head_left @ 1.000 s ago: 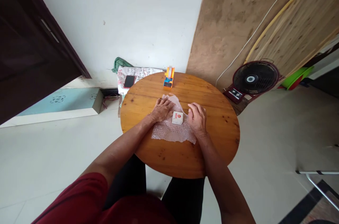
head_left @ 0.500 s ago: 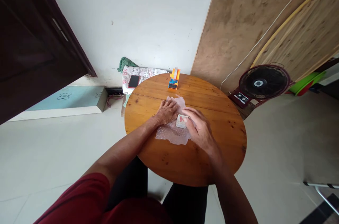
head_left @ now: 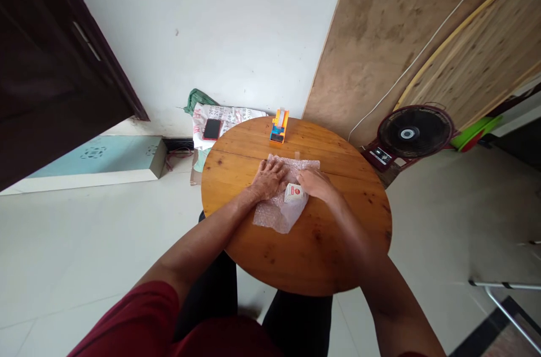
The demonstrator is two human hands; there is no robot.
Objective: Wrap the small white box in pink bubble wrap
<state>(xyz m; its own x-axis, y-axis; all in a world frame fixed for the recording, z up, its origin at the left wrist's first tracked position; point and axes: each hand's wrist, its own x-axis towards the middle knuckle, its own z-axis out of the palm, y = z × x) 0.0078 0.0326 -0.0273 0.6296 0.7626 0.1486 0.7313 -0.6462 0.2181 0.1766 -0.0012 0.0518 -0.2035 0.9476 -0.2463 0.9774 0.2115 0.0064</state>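
Note:
A sheet of clear bubble wrap point(head_left: 273, 216) lies on the round wooden table point(head_left: 321, 244). On it rests a small white box point(head_left: 295, 193) with red print. My left hand point(head_left: 269, 180) presses flat on the wrap, left of the box, with its fingers spread. Just right of the box, my right hand point(head_left: 316, 182) has its fingers bent down on the right part of the wrap, seeming to pinch it. Its fingertips are partly hidden.
An orange and blue tape dispenser point(head_left: 279, 127) stands at the table's far edge. A phone point(head_left: 212, 129) lies on a printed white sack point(head_left: 236, 115) beyond the table. To the right is a dark round fan point(head_left: 408, 134).
My right hand has gone from hovering open by the box to the wrap beyond its right side. The wrap's upper right part is now spread wider. My left hand stays put.

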